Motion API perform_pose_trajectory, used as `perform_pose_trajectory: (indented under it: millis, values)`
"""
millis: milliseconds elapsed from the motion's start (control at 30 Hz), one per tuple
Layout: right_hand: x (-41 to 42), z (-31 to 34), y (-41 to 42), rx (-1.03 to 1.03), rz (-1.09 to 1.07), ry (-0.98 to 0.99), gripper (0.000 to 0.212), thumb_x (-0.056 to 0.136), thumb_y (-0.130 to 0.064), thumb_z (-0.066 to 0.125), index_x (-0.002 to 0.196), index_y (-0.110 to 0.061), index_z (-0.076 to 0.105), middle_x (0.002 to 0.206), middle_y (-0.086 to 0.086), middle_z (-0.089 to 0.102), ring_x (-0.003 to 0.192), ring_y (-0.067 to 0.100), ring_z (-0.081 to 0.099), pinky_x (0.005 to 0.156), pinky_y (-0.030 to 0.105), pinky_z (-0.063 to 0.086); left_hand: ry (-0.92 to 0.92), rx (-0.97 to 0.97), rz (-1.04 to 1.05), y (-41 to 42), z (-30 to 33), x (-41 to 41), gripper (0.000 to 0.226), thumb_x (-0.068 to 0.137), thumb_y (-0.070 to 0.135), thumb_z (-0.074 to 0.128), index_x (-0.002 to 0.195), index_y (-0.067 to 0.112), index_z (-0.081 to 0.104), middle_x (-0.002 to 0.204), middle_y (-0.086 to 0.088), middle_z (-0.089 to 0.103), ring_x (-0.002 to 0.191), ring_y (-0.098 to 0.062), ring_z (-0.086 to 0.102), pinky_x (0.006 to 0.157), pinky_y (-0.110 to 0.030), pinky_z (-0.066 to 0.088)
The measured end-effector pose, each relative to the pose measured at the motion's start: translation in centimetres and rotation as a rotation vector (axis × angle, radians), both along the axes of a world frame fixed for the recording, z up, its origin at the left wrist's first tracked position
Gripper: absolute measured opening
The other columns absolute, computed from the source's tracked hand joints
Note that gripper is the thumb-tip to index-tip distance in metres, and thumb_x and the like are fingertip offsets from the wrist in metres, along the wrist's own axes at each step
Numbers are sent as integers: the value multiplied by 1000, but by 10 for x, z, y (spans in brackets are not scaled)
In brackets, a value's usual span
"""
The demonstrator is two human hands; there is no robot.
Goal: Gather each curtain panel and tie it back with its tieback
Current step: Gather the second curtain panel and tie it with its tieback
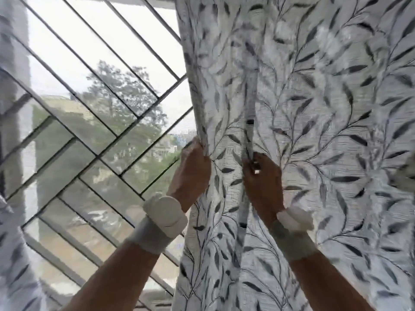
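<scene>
Curtain: your leaf-print curtain (314, 131) hangs over the right side, its left edge free against the window.
Window: the grille (89, 97) of slanted bars fills the left; trees show beyond it.
Second curtain: a strip of curtain (11, 243) at far left, blurred.
Left hand: your left hand (193, 169) grips the curtain's left edge, fingers curled round it.
Right hand: your right hand (262, 178) pinches a vertical fold of the curtain just beside the left hand.
Wristbands: white wristbands (161, 221) on both wrists.

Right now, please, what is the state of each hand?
Left hand: closed, gripping the edge of the white leaf-patterned fabric curtain panel.
Right hand: closed, pinching a fold of the same curtain panel.
</scene>
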State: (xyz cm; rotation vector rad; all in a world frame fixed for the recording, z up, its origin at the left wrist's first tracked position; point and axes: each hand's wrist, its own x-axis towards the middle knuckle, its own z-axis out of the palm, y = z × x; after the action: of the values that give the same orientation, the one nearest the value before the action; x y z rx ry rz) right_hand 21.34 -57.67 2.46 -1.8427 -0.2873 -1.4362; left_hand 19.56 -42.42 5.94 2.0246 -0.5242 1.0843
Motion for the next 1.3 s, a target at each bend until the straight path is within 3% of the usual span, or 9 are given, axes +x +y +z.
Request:
perform_pose_trajectory:
  millis: [133, 367, 567, 700, 833, 933, 1033, 1167, 1300]
  values:
    - [-10, -3, 0, -114, 213, -29, 16, 91, 2, 52, 93, -6, 66, 73, 1, 63, 63, 4, 56, 55, 14, 40, 5, 13, 27, -36, -8, 2, 27, 92, -1, 42, 114, -15, 47, 67, 0, 48, 56, -5, 46, 52, -6, 39]
    - [-17, -11, -10, -255, 422, -17, 26, 88, -11, 48, 107, -11, 66, 102, 4, 66, 86, 21, 65, 71, 42, 57, 89, -141, -276, -56, 0, -18, 40, 86, 57, 52, 94, 17, 54, 72, 9, 61, 69, -4, 63, 65, -21, 48]
    - [-26, -7, -8, -248, 456, -47, 21, 86, -12, 66, 106, -10, 71, 118, 4, 62, 103, 6, 58, 79, 7, 46, 234, -275, 87, -57, 13, -7, 35, 94, 39, 51, 111, 11, 60, 91, -1, 58, 80, -17, 54, 67, -26, 38]
    - [-18, -1, -22, 194, -14, -223, 61, 77, -47, 71, 127, -16, 57, 146, 7, 39, 137, 20, 33, 111, 37, 30, 367, -682, -602, -34, 2, 12, 34, 90, 36, 60, 99, 4, 64, 85, -15, 71, 75, -33, 69, 73, -47, 56]
    - [-7, 6, -20, 386, 474, 160, 101, 66, -62, 71, 149, -28, 23, 152, -2, 32, 138, 10, 32, 112, 40, 35, 434, -654, -903, -30, 0, 15, 24, 96, 20, 47, 98, 15, 70, 97, -10, 72, 84, -27, 69, 80, -43, 57]
    - [0, 14, -11, 355, 663, 153, 65, 76, -40, 73, 133, -14, 53, 124, -1, 61, 112, 2, 56, 89, 21, 48, 465, -622, -971, -30, -1, 21, 31, 98, 17, 44, 93, 17, 75, 96, -5, 74, 87, -21, 71, 78, -37, 59]
    - [7, 18, -4, 407, 448, -47, 17, 85, -21, 73, 89, -4, 72, 81, 3, 72, 78, 11, 67, 69, 25, 49, 398, -620, -805, -25, 1, 27, 30, 88, 36, 63, 110, 16, 66, 110, -9, 71, 105, -30, 65, 94, -51, 49]
    - [5, 7, 1, 242, 19, -178, 19, 95, -29, 57, 92, -12, 66, 85, 5, 69, 78, 17, 63, 66, 34, 44, 245, -426, -326, -26, 3, 21, 35, 94, 36, 53, 67, 14, 56, 58, -1, 58, 49, -14, 57, 44, -21, 46]
    - [-8, 2, 4, -1, 21, -137, 10, 98, -25, 52, 102, -15, 53, 74, 1, 63, 61, 17, 60, 51, 30, 39, 4, -95, 57, -35, 2, 3, 43, 99, 26, 42, 59, 15, 34, 53, 4, 34, 47, -9, 33, 47, -32, 20]
